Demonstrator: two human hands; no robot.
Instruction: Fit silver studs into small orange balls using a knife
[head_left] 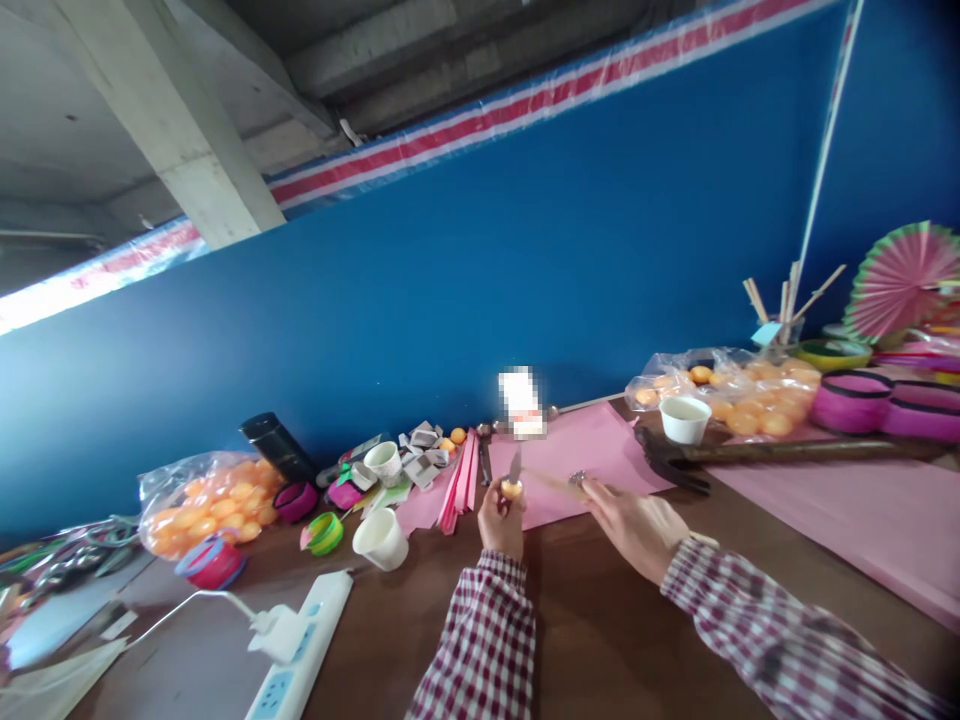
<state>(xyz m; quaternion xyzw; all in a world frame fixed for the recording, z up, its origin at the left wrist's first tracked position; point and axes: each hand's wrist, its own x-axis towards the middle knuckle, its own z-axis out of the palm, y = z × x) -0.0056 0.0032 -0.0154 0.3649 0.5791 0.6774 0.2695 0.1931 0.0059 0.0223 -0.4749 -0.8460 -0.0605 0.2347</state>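
My left hand (501,522) is closed around a small object with a round, pale yellow end (512,489); a grey, pointed piece (515,464) rises above it. It is too blurred to name. My right hand (637,528) reaches in from the right, fingers together and thumb side hidden. At its fingertips is a small, shiny, dark cluster (577,478), and a blurred tan strip (547,481) runs from there towards the left hand. Whether the right fingers grip either is unclear. Both hands are over the near edge of a pink paper sheet (592,440).
A hammer-like tool (795,449) lies right of the sheet. Bags of orange balls (217,505) stand on both sides. White cups (381,540), folded pink strips (459,485), a black cylinder (276,445) and a power strip (304,645) are leftward. A blue partition (450,270) closes the back.
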